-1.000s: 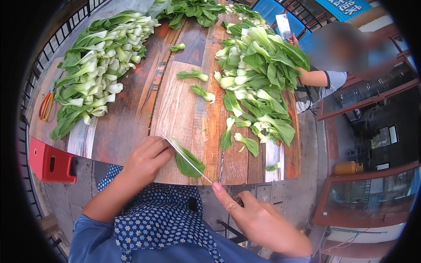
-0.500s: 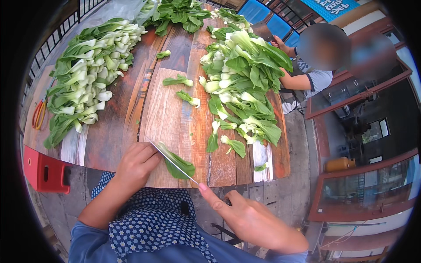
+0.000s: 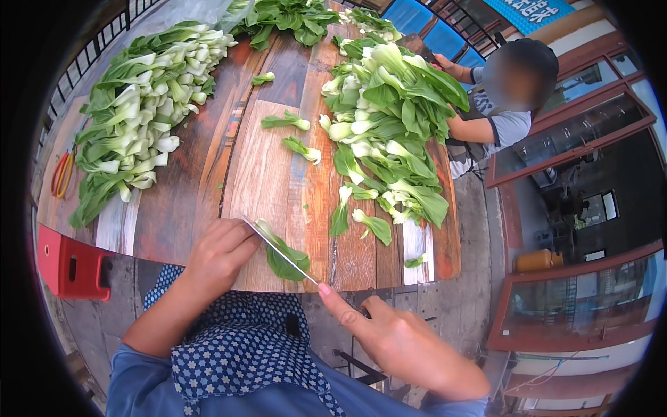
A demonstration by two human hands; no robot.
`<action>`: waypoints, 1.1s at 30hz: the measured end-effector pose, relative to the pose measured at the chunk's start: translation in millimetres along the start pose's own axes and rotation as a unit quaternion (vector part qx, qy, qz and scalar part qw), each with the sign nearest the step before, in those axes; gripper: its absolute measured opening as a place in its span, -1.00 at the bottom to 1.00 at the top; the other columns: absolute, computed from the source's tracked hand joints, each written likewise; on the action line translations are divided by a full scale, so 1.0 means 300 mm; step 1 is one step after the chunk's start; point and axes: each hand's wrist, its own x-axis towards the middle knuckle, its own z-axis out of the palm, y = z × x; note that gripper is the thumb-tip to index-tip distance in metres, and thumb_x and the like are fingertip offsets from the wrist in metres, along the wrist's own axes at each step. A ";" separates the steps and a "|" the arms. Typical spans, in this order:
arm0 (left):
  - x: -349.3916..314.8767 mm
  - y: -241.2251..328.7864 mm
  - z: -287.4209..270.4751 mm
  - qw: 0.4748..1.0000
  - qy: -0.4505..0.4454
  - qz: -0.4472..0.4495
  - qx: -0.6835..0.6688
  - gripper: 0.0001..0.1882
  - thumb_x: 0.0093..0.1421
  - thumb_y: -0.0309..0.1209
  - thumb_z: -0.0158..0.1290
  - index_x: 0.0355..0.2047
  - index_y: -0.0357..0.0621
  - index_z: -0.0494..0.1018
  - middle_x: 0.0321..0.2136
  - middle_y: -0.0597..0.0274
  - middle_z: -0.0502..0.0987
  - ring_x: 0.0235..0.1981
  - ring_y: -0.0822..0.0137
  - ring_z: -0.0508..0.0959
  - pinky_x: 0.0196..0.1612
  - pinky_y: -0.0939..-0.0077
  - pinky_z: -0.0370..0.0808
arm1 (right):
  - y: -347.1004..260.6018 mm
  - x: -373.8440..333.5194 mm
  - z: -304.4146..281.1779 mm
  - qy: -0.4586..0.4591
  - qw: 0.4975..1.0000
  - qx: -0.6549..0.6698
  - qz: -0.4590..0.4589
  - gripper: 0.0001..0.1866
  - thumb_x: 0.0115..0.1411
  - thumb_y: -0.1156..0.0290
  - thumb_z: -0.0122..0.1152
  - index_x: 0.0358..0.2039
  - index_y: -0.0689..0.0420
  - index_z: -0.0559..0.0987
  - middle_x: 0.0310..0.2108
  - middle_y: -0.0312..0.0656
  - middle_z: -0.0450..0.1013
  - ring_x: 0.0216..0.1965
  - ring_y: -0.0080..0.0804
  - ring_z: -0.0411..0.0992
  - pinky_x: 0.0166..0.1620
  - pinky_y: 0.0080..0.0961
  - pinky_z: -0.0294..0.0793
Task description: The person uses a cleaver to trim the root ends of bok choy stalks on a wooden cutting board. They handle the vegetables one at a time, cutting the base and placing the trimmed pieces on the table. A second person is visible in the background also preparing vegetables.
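Observation:
My right hand (image 3: 389, 337) grips a knife, its index finger stretched along the back of the blade (image 3: 281, 251). The handle is mostly hidden in my palm. The thin blade runs slantwise over a single bok choy (image 3: 295, 258) near the table's front edge, with green leaf showing on both sides. Left of the blade, my left hand (image 3: 221, 254) is closed with bent fingers against this bok choy; its fingertips are partly hidden. A loose pile of bok choy (image 3: 389, 132) lies to the right, and a neatly stacked row of bok choy (image 3: 135, 111) to the left.
Orange-handled scissors (image 3: 62, 174) lie at the table's (image 3: 174, 215) left edge. A few small bok choy (image 3: 286, 121) rest mid-table. More greens (image 3: 285, 21) sit at the far end by a plastic bag. Another person (image 3: 497, 125) works at the right; a red stool (image 3: 69, 267) stands lower left.
The view has shifted slightly. My hands, the knife and the bok choy under it keep nearly the same positions. The other person's head has turned or moved a little.

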 end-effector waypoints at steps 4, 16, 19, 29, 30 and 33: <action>0.010 0.000 -0.006 1.000 0.011 0.012 0.018 -0.69 0.06 -0.46 0.10 -0.19 -0.31 0.63 -0.16 0.08 0.63 -0.09 0.08 0.63 -0.01 0.24 0.55 | 0.007 -0.001 0.015 0.032 0.999 0.002 0.009 -0.01 0.12 0.70 0.10 0.57 -0.08 0.10 -0.43 0.00 0.35 -0.55 -0.01 0.49 -0.42 -0.15 0.58; -0.002 0.000 0.013 0.998 0.040 -0.028 0.036 -0.74 0.02 -0.55 0.17 -0.22 -0.20 0.65 -0.19 0.16 0.62 -0.17 0.13 0.65 -0.07 0.25 0.54 | 0.031 -0.006 0.024 0.032 0.999 0.028 -0.002 0.09 0.10 0.76 0.02 0.61 -0.19 -0.06 -0.40 0.11 0.38 -0.52 0.13 0.51 -0.37 -0.07 0.59; 0.003 0.003 0.010 0.997 0.042 -0.030 0.049 -0.74 0.01 -0.56 0.18 -0.23 -0.17 0.65 -0.20 0.18 0.63 -0.18 0.16 0.64 -0.06 0.27 0.52 | 0.031 -0.005 0.024 0.034 0.999 0.031 -0.002 0.09 0.11 0.76 0.03 0.61 -0.20 -0.04 -0.41 0.10 0.38 -0.52 0.11 0.51 -0.37 -0.08 0.58; 0.006 -0.002 0.010 0.998 0.043 -0.029 0.037 -0.75 0.01 -0.54 0.18 -0.24 -0.19 0.65 -0.22 0.20 0.61 -0.16 0.19 0.62 -0.04 0.26 0.45 | 0.032 -0.004 0.019 0.030 0.999 0.033 -0.008 0.08 0.09 0.78 0.04 0.61 -0.13 -0.03 -0.42 0.08 0.37 -0.50 0.06 0.51 -0.35 -0.12 0.58; 0.005 -0.003 0.011 0.998 0.042 -0.027 0.035 -0.75 0.01 -0.54 0.18 -0.24 -0.20 0.64 -0.22 0.19 0.61 -0.16 0.18 0.62 -0.04 0.26 0.45 | 0.032 -0.006 0.019 0.029 0.999 0.036 -0.009 0.08 0.09 0.77 0.05 0.61 -0.13 -0.03 -0.41 0.08 0.37 -0.51 0.06 0.51 -0.35 -0.12 0.58; 0.006 -0.002 0.008 0.998 0.036 -0.029 0.035 -0.75 0.02 -0.53 0.17 -0.23 -0.21 0.63 -0.22 0.18 0.60 -0.15 0.18 0.62 -0.03 0.26 0.45 | 0.023 -0.013 0.003 0.013 1.000 0.024 0.002 0.08 0.09 0.77 0.05 0.61 -0.13 -0.03 -0.41 0.06 0.37 -0.50 0.05 0.50 -0.35 -0.12 0.57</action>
